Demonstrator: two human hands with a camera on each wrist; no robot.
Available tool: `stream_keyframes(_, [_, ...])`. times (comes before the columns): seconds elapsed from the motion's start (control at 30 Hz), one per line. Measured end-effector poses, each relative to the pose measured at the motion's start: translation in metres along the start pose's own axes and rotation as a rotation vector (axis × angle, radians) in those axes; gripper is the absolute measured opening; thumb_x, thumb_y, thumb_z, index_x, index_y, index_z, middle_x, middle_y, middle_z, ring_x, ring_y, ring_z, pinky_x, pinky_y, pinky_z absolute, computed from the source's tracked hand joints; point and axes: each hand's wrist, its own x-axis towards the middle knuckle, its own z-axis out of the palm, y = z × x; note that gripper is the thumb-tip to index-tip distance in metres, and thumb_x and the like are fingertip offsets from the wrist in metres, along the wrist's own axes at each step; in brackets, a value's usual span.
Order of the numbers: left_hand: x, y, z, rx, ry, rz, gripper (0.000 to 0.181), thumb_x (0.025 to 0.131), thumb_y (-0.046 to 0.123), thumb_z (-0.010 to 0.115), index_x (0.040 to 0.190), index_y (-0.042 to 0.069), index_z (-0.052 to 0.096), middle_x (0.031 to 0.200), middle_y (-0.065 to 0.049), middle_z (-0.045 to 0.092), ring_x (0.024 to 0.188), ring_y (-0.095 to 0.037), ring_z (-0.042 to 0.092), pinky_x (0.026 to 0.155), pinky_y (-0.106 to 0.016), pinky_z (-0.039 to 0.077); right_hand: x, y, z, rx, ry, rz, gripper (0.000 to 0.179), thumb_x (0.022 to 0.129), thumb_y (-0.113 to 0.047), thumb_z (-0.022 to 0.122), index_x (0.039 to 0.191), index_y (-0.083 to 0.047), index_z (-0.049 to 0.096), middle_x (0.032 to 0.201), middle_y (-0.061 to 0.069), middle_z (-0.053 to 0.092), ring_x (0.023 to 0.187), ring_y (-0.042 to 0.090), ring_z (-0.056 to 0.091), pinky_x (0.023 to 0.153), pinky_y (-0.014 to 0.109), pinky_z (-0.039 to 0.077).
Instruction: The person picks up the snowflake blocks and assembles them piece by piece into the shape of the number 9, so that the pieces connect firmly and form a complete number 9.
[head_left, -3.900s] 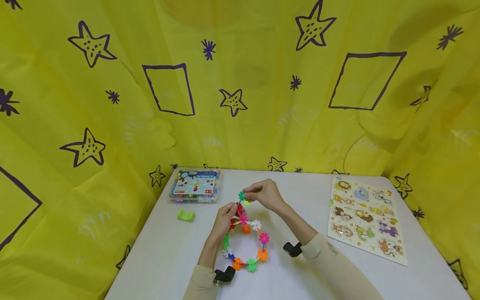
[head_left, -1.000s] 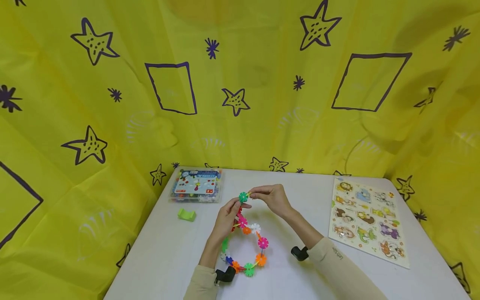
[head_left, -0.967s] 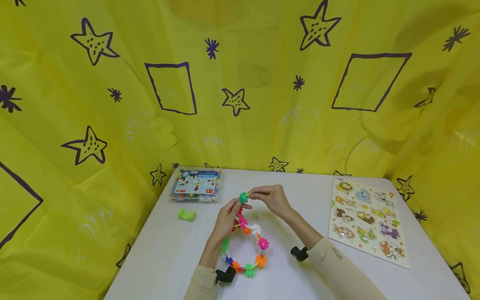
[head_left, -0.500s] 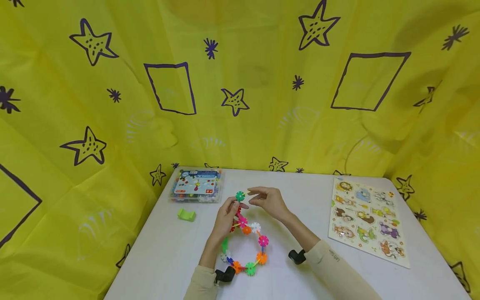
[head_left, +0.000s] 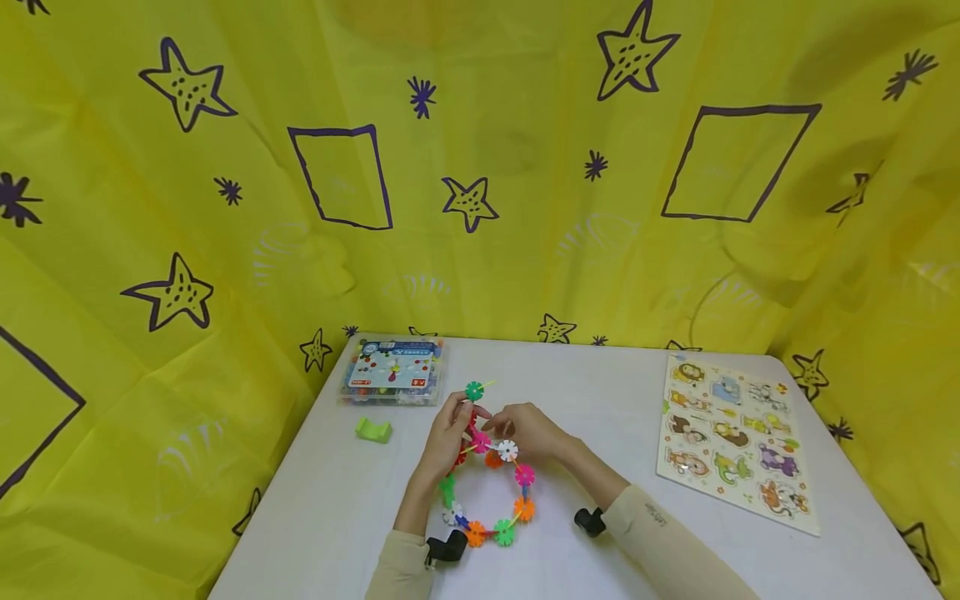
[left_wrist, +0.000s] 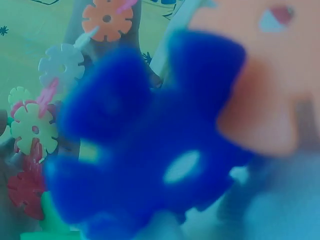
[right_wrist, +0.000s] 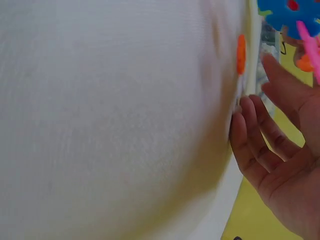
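My left hand (head_left: 438, 442) pinches a ring of coloured snowflake discs (head_left: 504, 532) at its far left side. The notched discs are joined by short sticks. Above the fingers stands a teal disc (head_left: 474, 390), from which a yellow stick (head_left: 487, 384) points right. In the left wrist view a blurred blue disc (left_wrist: 135, 155) fills the middle. My right hand (head_left: 536, 432) is low beside the ring's far side, fingers bent loosely and a gap before the thumb in the right wrist view. Close to its fingertips, a loose orange disc (right_wrist: 241, 54) lies on the table.
A clear plastic box with a printed label (head_left: 393, 367) stands at the back left. In front of it lies a light green curved block (head_left: 372, 430). An animal puzzle board (head_left: 727, 433) lies at the right. Yellow curtain (head_left: 480, 275) hangs behind the white table (head_left: 600, 383).
My right hand has let go of the yellow stick, now in the teal disc, and dropped down toward the loose orange disc. The left hand still grips the ring, shifted slightly left.
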Motion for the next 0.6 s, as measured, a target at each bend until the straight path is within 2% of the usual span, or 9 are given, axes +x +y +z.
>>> stream_keyframes(0.13, [0.000,0.001,-0.002,-0.024,-0.019,-0.026,0.032,0.115,0.018,0.037,0.137,-0.004,0.049,0.124,-0.029,0.065,0.081,-0.023,0.057,0.065,-0.034,0.053,0.004,-0.002,0.006,-0.077,0.006,0.031,0.019,0.097,-0.010,0.075,0.115,-0.011,0.080,0.089,-0.003,0.067,0.082,0.012,0.063,0.074,0.028,0.054])
stream_keyframes(0.27, [-0.002,0.002,-0.001,-0.050,-0.009,-0.027,0.031,0.115,0.022,0.039,0.135,0.001,0.051,0.127,-0.024,0.064,0.085,-0.018,0.056,0.065,-0.030,0.050,0.008,-0.001,0.010,-0.111,0.038,0.053,0.011,0.094,-0.007,0.077,0.103,-0.010,0.082,0.089,-0.002,0.068,0.082,0.012,0.062,0.075,0.029,0.054])
stream_keyframes(0.43, [-0.003,0.000,-0.001,-0.105,-0.018,-0.002,0.035,0.115,0.028,0.039,0.135,0.002,0.050,0.128,-0.025,0.063,0.087,-0.018,0.061,0.067,-0.026,0.051,0.008,0.000,0.008,0.008,0.100,0.111,0.010,0.086,-0.004,0.084,0.090,-0.009,0.076,0.083,-0.002,0.071,0.077,0.012,0.067,0.073,0.028,0.057])
stream_keyframes(0.6, [-0.003,0.000,-0.002,-0.144,-0.003,0.004,0.039,0.115,0.031,0.039,0.141,0.004,0.049,0.123,-0.028,0.064,0.083,-0.017,0.060,0.066,-0.025,0.051,0.004,0.001,0.000,0.201,0.191,0.214,0.011,0.085,-0.008,0.086,0.090,-0.008,0.076,0.076,-0.003,0.070,0.069,0.012,0.067,0.065,0.026,0.056])
